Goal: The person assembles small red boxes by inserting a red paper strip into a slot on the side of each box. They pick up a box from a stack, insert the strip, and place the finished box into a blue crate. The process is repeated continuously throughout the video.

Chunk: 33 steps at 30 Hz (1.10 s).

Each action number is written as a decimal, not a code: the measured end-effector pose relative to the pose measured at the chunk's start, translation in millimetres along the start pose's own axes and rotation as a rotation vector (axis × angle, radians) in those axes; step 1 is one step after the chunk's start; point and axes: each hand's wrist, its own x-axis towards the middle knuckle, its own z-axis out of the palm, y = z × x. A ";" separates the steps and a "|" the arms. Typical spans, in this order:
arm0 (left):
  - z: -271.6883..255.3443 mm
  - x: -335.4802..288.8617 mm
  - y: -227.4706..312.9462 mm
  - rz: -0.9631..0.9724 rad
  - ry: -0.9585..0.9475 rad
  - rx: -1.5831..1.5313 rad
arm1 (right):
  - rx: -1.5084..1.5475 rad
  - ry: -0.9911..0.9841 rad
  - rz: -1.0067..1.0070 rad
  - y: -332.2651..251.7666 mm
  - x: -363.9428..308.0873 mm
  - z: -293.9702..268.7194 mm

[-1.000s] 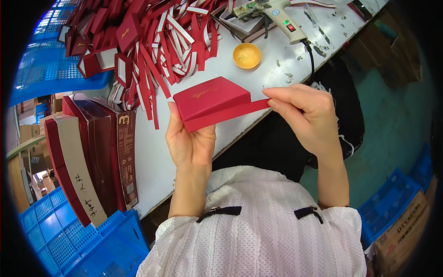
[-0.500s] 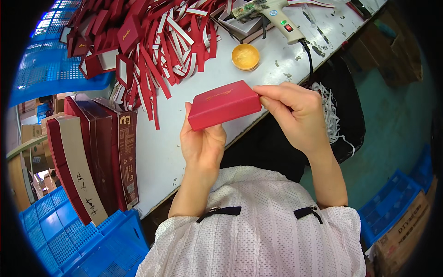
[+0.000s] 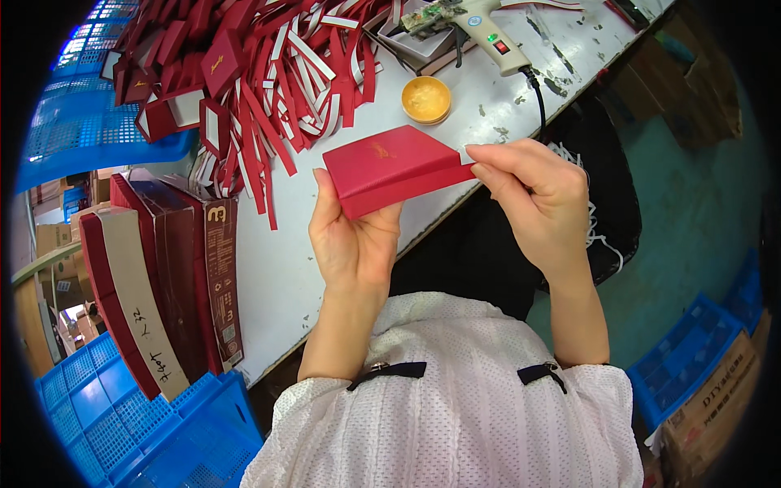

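My left hand (image 3: pixel 351 236) is closed round the left end of a flat red box (image 3: pixel 386 159) with gold lettering on top, thumb at its corner and fingers underneath. The box tilts over the table's near edge. Along its near side runs a red strip (image 3: pixel 443 179), which juts past the box's right corner and shows a bit of white behind it. Thumb and forefinger of my right hand (image 3: pixel 537 191) pinch the strip's free end. How much of the strip lies against the box is hard to tell.
Red boxes (image 3: pixel 224 63) and loose red-and-white strips (image 3: pixel 272 122) heap at the table's far left. A yellow bowl (image 3: pixel 426 99) and a corded glue gun (image 3: pixel 492 41) lie beyond the box. Blue crates (image 3: pixel 154 423) and upright red boards (image 3: pixel 163 276) stand left.
My right hand has moved slightly right, away from the box's corner, and the strip's end now shows between them. The box has shifted a little left and its top faces me more.
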 end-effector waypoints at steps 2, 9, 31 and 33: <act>0.6 -1.9 0.7 -0.018 0.002 0.005 | -0.015 0.017 -0.028 0.3 2.4 1.9; -0.5 -5.2 2.2 -0.109 0.064 -0.110 | 0.007 -0.014 -0.022 2.3 0.5 1.9; -44.0 6.1 -14.1 -0.376 0.029 0.080 | 0.270 -0.012 0.038 -7.9 -20.9 9.8; -43.7 5.8 -14.4 -0.372 0.005 0.078 | 0.271 -0.061 0.081 -13.1 -21.0 6.8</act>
